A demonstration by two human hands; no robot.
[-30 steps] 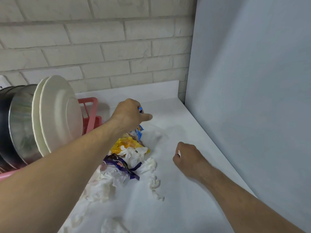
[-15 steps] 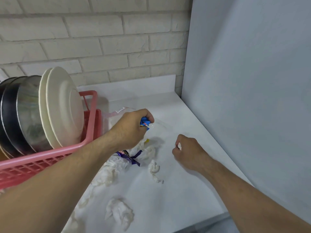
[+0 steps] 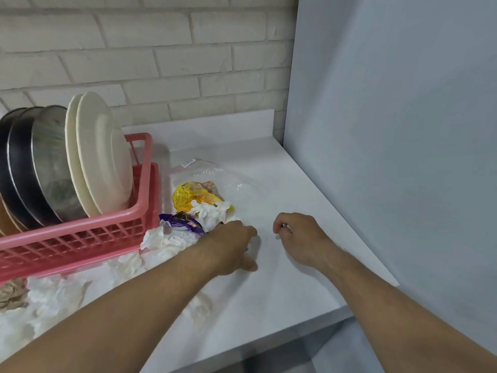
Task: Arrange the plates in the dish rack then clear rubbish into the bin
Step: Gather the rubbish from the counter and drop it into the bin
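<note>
Two white plates (image 3: 102, 154) stand upright in the pink dish rack (image 3: 80, 224), with metal plates (image 3: 51, 162) and dark ones (image 3: 14, 162) behind them. Rubbish lies on the white counter (image 3: 282, 292) beside the rack: a yellow wrapper (image 3: 185, 197), a purple wrapper (image 3: 183, 224), a clear plastic bag (image 3: 215, 173) and crumpled white tissues (image 3: 166, 240). My left hand (image 3: 231, 246) rests low on the counter just right of the tissues, closed around a blue wrapper (image 3: 247, 249) that barely shows. My right hand (image 3: 295, 235) is a fist beside it, pinching a small white scrap (image 3: 283, 227).
More crumpled tissues (image 3: 53, 300) spread along the counter's near left, with a brownish crumpled piece (image 3: 10, 294) at the edge. A grey panel (image 3: 390, 157) walls off the right side. The brick wall (image 3: 161, 63) stands behind. The counter's front edge (image 3: 269, 343) runs below my arms.
My left hand has drawn back from beside the plastic bag toward me and down onto the counter, still holding the blue wrapper. My right hand has barely moved.
</note>
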